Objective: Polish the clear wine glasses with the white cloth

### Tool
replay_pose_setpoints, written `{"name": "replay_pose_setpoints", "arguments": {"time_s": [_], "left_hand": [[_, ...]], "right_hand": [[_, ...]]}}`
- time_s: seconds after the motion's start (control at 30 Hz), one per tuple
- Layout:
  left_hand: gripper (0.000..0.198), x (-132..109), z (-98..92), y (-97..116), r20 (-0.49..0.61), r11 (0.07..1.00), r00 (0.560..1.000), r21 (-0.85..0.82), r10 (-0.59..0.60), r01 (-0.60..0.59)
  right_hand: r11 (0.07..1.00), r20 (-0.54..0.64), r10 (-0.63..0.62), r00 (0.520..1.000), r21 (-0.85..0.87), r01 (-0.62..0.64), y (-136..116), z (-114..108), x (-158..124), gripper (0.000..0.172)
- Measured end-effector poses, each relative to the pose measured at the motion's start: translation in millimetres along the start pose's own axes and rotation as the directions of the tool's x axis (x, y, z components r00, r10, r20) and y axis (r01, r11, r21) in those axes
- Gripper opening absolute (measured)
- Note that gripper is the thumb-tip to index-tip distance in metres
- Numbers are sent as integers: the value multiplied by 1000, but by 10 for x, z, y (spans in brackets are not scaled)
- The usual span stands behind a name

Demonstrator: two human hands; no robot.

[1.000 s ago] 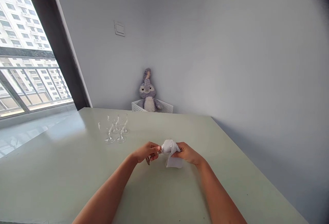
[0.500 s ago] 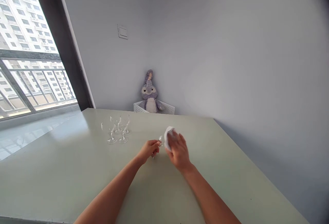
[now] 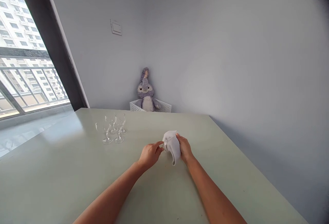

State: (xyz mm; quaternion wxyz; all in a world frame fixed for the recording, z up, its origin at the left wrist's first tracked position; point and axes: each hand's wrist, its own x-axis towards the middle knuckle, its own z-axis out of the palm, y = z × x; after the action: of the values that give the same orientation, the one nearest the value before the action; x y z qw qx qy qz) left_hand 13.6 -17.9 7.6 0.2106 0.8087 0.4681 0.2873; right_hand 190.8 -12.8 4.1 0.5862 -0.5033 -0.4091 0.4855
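My left hand [image 3: 150, 154] pinches a small stemmed glass [image 3: 165, 145] by its lower end, above the middle of the table. Most of that glass is hidden inside a white cloth [image 3: 173, 145]. My right hand [image 3: 185, 149] grips the cloth from the right side, wrapped about the bowl end, and one flap of it hangs down. Off to the left, several clear stemmed glasses [image 3: 119, 139] stand upright in a close group, apart from both hands.
The pale green table [image 3: 64, 176] reaches back to a grey wall. Behind its far edge, a purple plush toy [image 3: 147, 103] sits in a white perforated basket [image 3: 164, 106]. A window with a railing [image 3: 33, 80] is at the left.
My right hand has turned, and the cloth, earlier bunched under its fingers, now wraps the glass with a flap hanging. The view has shifted slightly to the right.
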Motion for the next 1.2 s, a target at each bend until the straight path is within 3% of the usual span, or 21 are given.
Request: {"name": "replay_pose_setpoints", "arguments": {"time_s": [0.13,0.23,0.33,0.4,0.47,0.53,0.63,0.73,0.83,0.9,0.93,1.0,1.07,1.13,1.2], "left_hand": [[32,29,11,17,-44,916,984,-374,-174,145],[30,19,37,20,-129,809,966,-578,-222,109],[30,18,58,-2,-243,796,936,-602,-255,61],[26,28,35,-19,-259,820,931,-568,-258,69],[22,44,-24,-28,-165,771,952,-628,-259,100],[30,58,-99,-30,6,626,973,-765,-231,153],[50,71,-187,-28,174,436,973,-871,-153,225],[59,77,-222,-22,170,422,967,-875,-191,237],[57,77,-217,6,71,461,966,-868,-250,184],[58,74,-195,28,-11,491,955,-859,-297,142],[59,75,-178,33,-43,504,945,-853,-323,133],[58,83,-145,24,-99,526,921,-842,-376,124],[57,105,-133,-22,-157,531,884,-839,-441,116],[55,138,-167,-99,-229,524,824,-847,-519,95],[52,171,-249,-185,-308,525,762,-850,-570,49]], "right_hand": [[991,36,39,999,126,-43,33,225,-145,46],[974,144,15,989,223,-47,87,435,-303,49],[970,246,-63,967,245,1,149,551,-391,43],[973,259,-73,963,229,12,180,566,-397,40],[975,244,-35,969,219,-20,192,551,-382,39],[974,264,28,964,208,-85,186,525,-368,38],[968,414,108,904,162,-190,158,488,-371,39],[982,515,125,848,59,-180,132,440,-363,39],[980,467,27,884,-187,69,132,369,-312,28],[832,397,-161,904,-438,341,146,324,-272,17],[695,385,-280,879,-550,463,152,307,-257,14],[389,432,-481,763,-674,628,151,289,-244,16],[162,525,-574,628,-678,716,132,285,-252,22],[54,589,-592,551,-653,756,115,280,-268,30],[25,622,-569,537,-640,768,124,265,-274,36]]}}
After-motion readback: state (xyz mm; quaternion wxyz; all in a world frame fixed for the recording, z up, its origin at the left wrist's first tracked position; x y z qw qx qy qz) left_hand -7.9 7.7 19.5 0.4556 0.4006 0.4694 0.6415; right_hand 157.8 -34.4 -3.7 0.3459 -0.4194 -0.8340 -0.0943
